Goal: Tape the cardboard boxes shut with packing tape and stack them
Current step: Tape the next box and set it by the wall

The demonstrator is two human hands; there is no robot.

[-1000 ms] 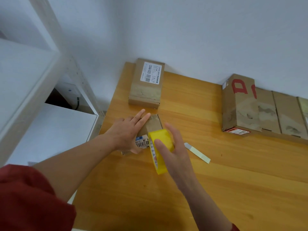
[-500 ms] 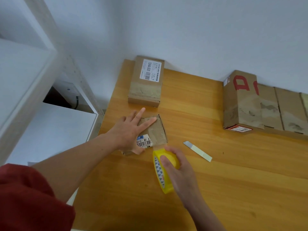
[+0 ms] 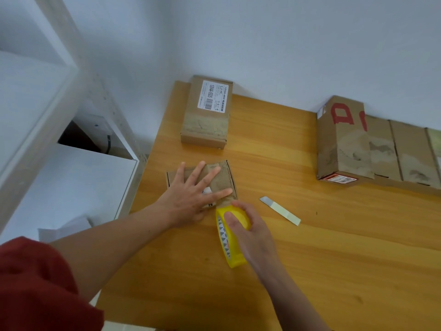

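Head view, what does it tell about the box? (newcomer)

The small cardboard box (image 3: 223, 177) lies flat on the bench (image 3: 322, 259), near its left edge. The left hand (image 3: 188, 201) rests on the lid, with its fingers (image 3: 220, 192) spread wide and straight. The right hand (image 3: 254, 231) holds the yellow tape roll (image 3: 236, 256), with its fingers (image 3: 235, 217) curled round it, just at the near right corner of the box. (packer)

Is tape already on the lid? (newcomer)

I cannot tell surely. A brownish band seems to run from the roll up to that corner. I judge the step in hand is to lay a strip over the closing. (packer)

How to do it well? (newcomer)

Press the left palm down firmly, so the box does not slide when the roll pulls. Hold the roll low, close to the cardboard, and draw it straight, so the tape lies without a wrinkle. Then rub the strip down with the flat fingers and leave a tail over the edge, onto the side wall. (packer)

And the cutting? (newcomer)

A pale strip (image 3: 279, 210) lies on the bench, near the roll on its right. Maybe it is a blade, I cannot say. (packer)

And the stacking? (newcomer)

The labelled box (image 3: 205, 120) at the far edge and the row of boxes (image 3: 381, 149) along the wall stand well apart. None is stacked yet, so much work remains, I judge. (packer)
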